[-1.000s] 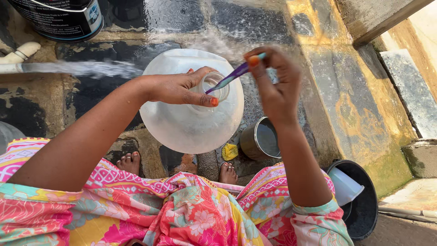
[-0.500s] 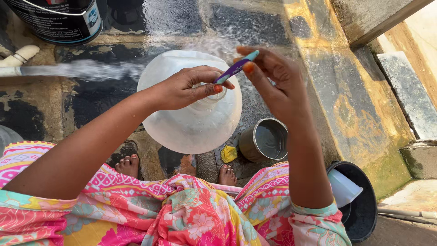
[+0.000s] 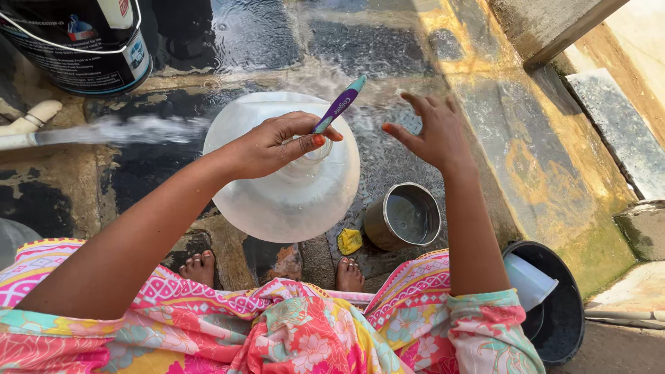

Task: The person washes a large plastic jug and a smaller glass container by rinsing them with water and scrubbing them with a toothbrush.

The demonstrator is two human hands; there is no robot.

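Your left hand [image 3: 273,145] pinches a purple toothbrush [image 3: 339,105] at the mouth of the clear plastic jug [image 3: 284,201]. The brush's long axis tilts up and right, free end toward your right hand [image 3: 429,135]. That hand hangs open and empty, fingers spread, just right of the brush tip. Left hand sits over the jug neck; the steel cup [image 3: 405,216] stands below right.
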